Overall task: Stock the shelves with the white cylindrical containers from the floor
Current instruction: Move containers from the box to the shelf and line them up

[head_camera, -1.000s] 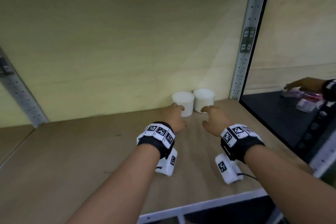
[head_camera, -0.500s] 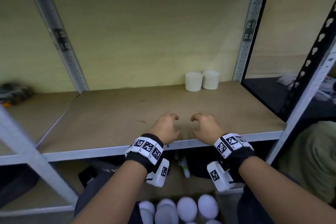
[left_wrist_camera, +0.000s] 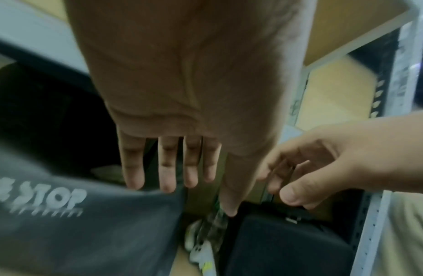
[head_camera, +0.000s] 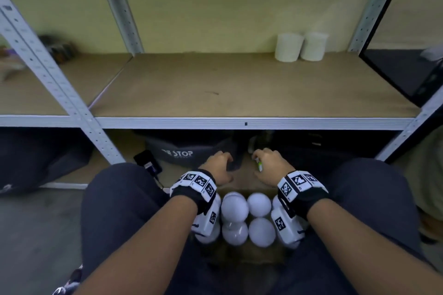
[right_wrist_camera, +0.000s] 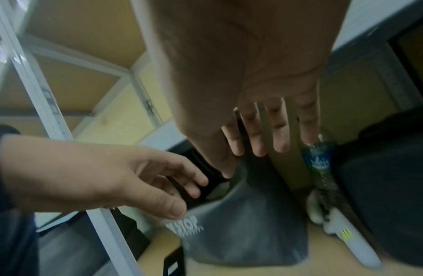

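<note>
Two white cylindrical containers (head_camera: 288,47) (head_camera: 313,46) stand side by side at the back right of the wooden shelf (head_camera: 239,88). Several more white containers (head_camera: 259,204), seen from their tops, sit in a cardboard box on the floor between my knees. My left hand (head_camera: 219,166) and right hand (head_camera: 269,163) hover side by side below the shelf edge, just beyond the box, both empty with loosely curled fingers. In the wrist views the left hand's fingers (left_wrist_camera: 168,164) and the right hand's fingers (right_wrist_camera: 257,130) hang relaxed and hold nothing.
A grey bag printed "STOP" (head_camera: 184,151) and dark bags (head_camera: 311,146) fill the bottom shelf behind my hands. A water bottle (right_wrist_camera: 320,160) and a white shoe (right_wrist_camera: 347,240) lie between them. Metal uprights (head_camera: 55,74) frame the shelf bay.
Both hands have drawn back from the two containers on the shelf and dropped below the shelf edge, over the box on the floor. My view has tilted down.
</note>
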Tool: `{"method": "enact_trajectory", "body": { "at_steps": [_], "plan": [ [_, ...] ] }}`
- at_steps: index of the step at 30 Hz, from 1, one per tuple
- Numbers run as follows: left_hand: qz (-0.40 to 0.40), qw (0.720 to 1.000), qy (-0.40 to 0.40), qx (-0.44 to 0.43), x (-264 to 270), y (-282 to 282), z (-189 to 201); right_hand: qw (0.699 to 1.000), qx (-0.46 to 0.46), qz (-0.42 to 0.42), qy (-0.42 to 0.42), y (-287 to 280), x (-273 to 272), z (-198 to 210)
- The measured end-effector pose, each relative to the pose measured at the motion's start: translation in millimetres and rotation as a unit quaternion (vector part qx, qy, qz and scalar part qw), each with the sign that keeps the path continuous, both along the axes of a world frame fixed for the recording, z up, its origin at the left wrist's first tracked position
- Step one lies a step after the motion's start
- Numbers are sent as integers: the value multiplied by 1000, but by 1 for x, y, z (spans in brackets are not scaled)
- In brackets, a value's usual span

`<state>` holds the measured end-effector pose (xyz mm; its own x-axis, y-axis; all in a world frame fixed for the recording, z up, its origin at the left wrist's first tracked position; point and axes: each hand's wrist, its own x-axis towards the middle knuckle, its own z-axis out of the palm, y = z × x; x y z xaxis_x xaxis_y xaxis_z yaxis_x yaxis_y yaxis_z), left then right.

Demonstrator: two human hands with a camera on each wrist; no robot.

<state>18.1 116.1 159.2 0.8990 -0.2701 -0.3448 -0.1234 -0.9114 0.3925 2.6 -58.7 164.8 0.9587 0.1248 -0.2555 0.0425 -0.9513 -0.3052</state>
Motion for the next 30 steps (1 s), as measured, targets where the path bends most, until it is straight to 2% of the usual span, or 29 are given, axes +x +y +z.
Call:
{"method": "enact_trajectory", "body": {
  "at_steps": [8,13,17,22,30],
  "plan": [
    [5,991,100,91,-9,6,-73,993,-5,7,119,32,-1,-86],
    [-3,980,137,142,-9,14,-129,984,-51,24,169,38,-10,-130],
    [-1,982,111,156,-18,22,-135,982,-67,39,172,52,-9,-145],
    [2,973,153,172,-21,33,-146,977,-77,55,192,67,-3,-160],
    [20,977,150,150,-16,36,-150,972,-69,45,220,79,3,-170]
  ]
}}
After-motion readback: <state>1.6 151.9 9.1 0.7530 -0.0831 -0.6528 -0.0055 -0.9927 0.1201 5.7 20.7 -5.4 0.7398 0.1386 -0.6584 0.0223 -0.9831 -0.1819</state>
